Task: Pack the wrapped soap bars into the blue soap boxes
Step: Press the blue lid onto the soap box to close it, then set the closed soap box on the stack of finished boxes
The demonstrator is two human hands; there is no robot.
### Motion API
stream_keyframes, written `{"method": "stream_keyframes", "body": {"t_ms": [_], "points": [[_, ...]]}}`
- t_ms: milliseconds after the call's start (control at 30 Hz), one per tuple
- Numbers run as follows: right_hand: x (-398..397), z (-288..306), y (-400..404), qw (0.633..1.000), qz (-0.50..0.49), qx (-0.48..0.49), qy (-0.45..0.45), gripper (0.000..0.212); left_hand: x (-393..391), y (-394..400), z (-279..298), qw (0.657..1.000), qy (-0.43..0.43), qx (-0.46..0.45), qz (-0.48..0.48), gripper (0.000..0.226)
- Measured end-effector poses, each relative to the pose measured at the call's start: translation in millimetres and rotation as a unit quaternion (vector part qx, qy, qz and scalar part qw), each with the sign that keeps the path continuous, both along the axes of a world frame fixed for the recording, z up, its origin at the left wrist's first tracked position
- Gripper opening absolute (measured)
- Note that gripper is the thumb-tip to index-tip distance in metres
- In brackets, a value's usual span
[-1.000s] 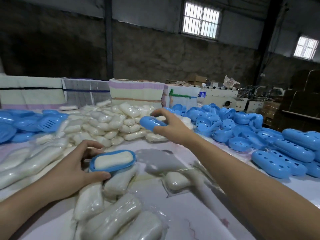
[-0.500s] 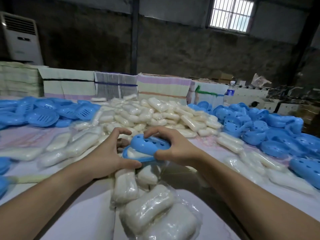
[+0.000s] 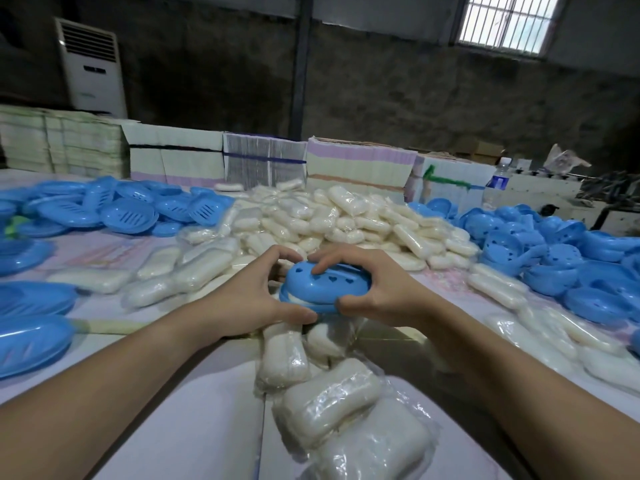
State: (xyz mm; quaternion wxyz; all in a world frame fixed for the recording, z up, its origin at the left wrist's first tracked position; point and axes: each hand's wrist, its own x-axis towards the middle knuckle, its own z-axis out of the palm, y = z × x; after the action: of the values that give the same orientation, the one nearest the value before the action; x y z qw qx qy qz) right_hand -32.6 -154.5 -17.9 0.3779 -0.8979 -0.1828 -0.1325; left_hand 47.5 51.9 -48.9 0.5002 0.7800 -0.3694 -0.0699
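**Both hands on one soap box, lid over bar**

Soap box (image 3: pixel 325 287) sits at frame centre, held just above the counter (image 3: pixel 194 427). My left hand (image 3: pixel 249 299) grasps its 9 o'clock end: thumb curled along the near lower rim, fingers (image 3: pixel 277 252) hooked over the far edge. My right hand (image 3: pixel 377 289) grasps the 3 o'clock end: thumb pinching the near rim, index tip pressing on the lid top. So both sets of fingers are clenched on the box, neither released.

Lid has heart-shaped holes. It is tilted, not fully seated: a gap shows at the near-left edge with the white bar (image 3: pixel 299 298) visible inside, on the tray half.

Around it:
- 6 o'clock: loose wrapped bars (image 3: pixel 325 407) in clear film, running from right under the box toward me.
- 12 o'clock: big soap pile (image 3: pixel 346 220), just beyond my fingers.
- 9–10 o'clock: slotted trays (image 3: pixel 128 211) heaped on the counter; more at the left edge.
- 2–3 o'clock: lids (image 3: pixel 554 258) with holes, heaped.
- Far edge of counter: stacks of flat cartons (image 3: pixel 263 161); water bottle (image 3: pixel 498 178) at 2 o'clock.
- Back wall: standing AC unit (image 3: pixel 91 64) at 11 o'clock, barred window (image 3: pixel 509 19) at 1 o'clock.
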Motion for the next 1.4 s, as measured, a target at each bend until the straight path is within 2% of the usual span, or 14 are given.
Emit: {"method": "stream_keyframes", "body": {"t_ms": [133,367,500,567,667,800,900,1100,1300,1400], "points": [[-1,0,2,1.0,0.01,0.01,0.008,0.044,0,2,1,1.0,-0.001,-0.002,-0.01,0.068],[1,1,5,0.999,0.002,-0.041,0.03,0.042,-1,3,2,1.0,-0.027,0.003,-0.012,0.061],[-4,1,2,0.995,0.005,-0.096,-0.003,0.057,0,3,3,0.999,-0.039,0.014,-0.008,0.059],[-7,0,-4,0.995,-0.022,-0.093,-0.02,0.062,0,1,3,0.999,-0.038,0.013,0.005,0.062],[-9,-2,-11,0.99,-0.051,-0.122,-0.056,0.058,-2,1,2,0.999,-0.037,0.016,0.013,0.061],[-8,-5,-12,0.987,-0.068,-0.12,-0.08,0.052,-4,1,-1,0.994,-0.104,0.021,0.024,0.059],[-7,-6,-13,0.987,-0.08,-0.111,-0.089,0.051,-3,0,-2,0.985,-0.168,-0.008,0.042,0.05],[-4,-9,-10,0.977,-0.129,-0.129,-0.105,0.052,5,2,-3,0.98,-0.194,0.003,0.048,0.041],[-4,-7,-10,0.971,-0.137,-0.161,-0.115,0.05,6,2,-6,0.972,-0.222,0.011,0.071,0.047],[-8,-7,-13,0.98,-0.119,-0.116,-0.108,0.05,6,4,-5,0.967,-0.245,0.012,0.067,0.046]]}}
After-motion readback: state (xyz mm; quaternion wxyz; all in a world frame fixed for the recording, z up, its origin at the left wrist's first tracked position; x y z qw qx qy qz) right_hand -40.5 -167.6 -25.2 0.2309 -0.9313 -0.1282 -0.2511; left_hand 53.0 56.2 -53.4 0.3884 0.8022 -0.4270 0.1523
